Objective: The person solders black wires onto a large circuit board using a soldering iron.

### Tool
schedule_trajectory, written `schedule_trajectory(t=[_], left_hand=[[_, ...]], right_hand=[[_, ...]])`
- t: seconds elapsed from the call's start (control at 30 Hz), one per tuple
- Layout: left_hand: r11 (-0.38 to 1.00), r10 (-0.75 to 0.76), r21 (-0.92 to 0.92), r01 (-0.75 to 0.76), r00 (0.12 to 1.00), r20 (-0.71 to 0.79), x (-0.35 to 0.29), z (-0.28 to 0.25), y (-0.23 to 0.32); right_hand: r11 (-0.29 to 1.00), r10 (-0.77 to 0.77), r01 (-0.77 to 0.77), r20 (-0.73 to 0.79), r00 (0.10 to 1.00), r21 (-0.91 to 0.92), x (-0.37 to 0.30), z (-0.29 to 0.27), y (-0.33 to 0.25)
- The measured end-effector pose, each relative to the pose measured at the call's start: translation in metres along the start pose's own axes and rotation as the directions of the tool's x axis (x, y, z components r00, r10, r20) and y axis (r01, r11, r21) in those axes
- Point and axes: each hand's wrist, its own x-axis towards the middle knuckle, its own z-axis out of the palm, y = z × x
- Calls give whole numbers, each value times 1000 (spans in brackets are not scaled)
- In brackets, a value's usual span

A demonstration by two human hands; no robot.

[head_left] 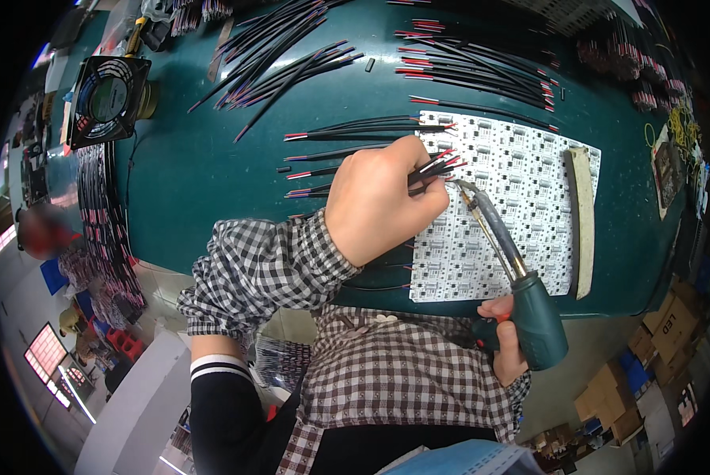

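My left hand [383,198] is closed round several black cables [425,170] whose stripped red and white ends stick out past the fingertips. These ends lie over the left part of a white circuit board panel [493,229]. My right hand [507,340] grips a green soldering gun [540,321], with a finger at its red trigger. The gun's bent tip [459,184] is beside the wire ends, just right of my left fingers; whether it touches them I cannot tell. More black cables [331,157] reach out to the left from under my left hand.
Loose black cables lie in a left pile [292,55] and a right pile [474,67] at the far side. A strip-shaped bar [579,222] lies on the panel's right part. At the far left stands a small black fan [108,101], with a cable bundle [106,214] below it.
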Motion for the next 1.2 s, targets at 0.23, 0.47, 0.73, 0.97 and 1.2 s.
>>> schedule_trajectory(t=[0.23, 0.47, 0.73, 0.97, 1.2], left_hand=[[1000, -3, -8, 3, 1000, 0, 3, 1, 2], [1000, -10, -3, 10, 1000, 8, 2, 1, 1], [1000, -6, -6, 6, 1000, 10, 2, 1, 1], [1000, 24, -7, -24, 999, -36, 0, 4, 1], [999, 39, -10, -40, 998, -56, 1, 5, -1]], right_hand=[[1000, 10, -10, -49, 999, 8, -1, 0, 3], [1000, 15, -14, -36, 999, 1, -2, -1, 2], [999, -5, 7, -66, 998, 38, -1, 2, -3], [1000, 5, -4, -80, 997, 9, 0, 2, -1], [997, -18, 16, -34, 999, -70, 0, -2, 0]])
